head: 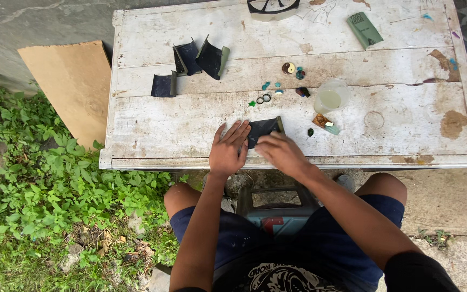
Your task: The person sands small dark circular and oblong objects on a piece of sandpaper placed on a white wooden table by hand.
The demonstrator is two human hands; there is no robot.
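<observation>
My left hand [228, 148] lies flat on the worn white table [152, 135] near its front edge, fingers spread, pressing the left end of a dark sheet of sandpaper [263, 128]. My right hand [281, 151] is curled over the sheet's lower right edge; what lies under its fingers is hidden. Several small rings and discs [268, 92] sit just beyond the sheet. A small brown and teal piece [324, 123] lies to the right of my hands.
Three curled dark sandpaper pieces [193, 62] lie at the back left. A plastic cup of pale liquid [331, 97] stands right of centre, a green box [364, 30] at the back right. Cardboard [74, 86] and green weeds [44, 178] lie left of the table.
</observation>
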